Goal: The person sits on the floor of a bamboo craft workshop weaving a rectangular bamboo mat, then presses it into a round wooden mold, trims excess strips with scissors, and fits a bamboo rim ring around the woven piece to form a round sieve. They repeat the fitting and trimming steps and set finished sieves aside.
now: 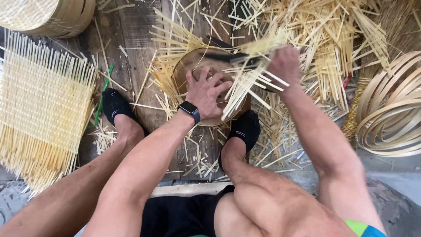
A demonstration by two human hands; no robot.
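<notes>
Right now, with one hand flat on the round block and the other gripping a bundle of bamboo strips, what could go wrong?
1. The left hand lies on the round wooden block right beside the dark blade; a slip could catch the fingers.
2. The right hand holds the strip bundle loosely fanned, so strips may slide out.
3. Loose strips lie around both feet, which could snag or prick.

A round woven bamboo piece (206, 66) is lying flat on the floor between the feet, loose pale strip ends (245, 83) fanning off its right edge, tilted and crossing one another.
</notes>
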